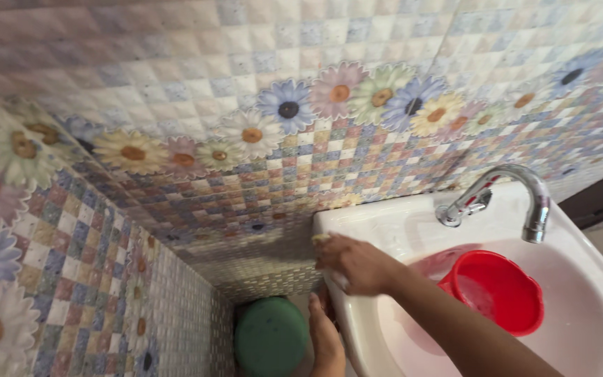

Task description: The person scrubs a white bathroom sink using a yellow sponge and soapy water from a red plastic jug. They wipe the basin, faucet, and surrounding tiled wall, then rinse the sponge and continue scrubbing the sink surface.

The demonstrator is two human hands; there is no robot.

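Sponge [321, 239] pressed on sink [385, 223] rim by curled right hand [357, 264]; left hand [326, 335] grips sink's edge.

Two bare hands, right hand [354, 263] and left hand [326, 338], bare forearms, no sleeves, rings or watch visible

Two hands are in view: the right hand [357, 264] on the rear left corner of the basin rim and the left hand [326, 335] below its left edge. There is one white washbasin [594, 293], one chrome tap [504, 199], one red bowl [497, 290] inside the basin, and one green round container [270, 336] below the basin's left edge.
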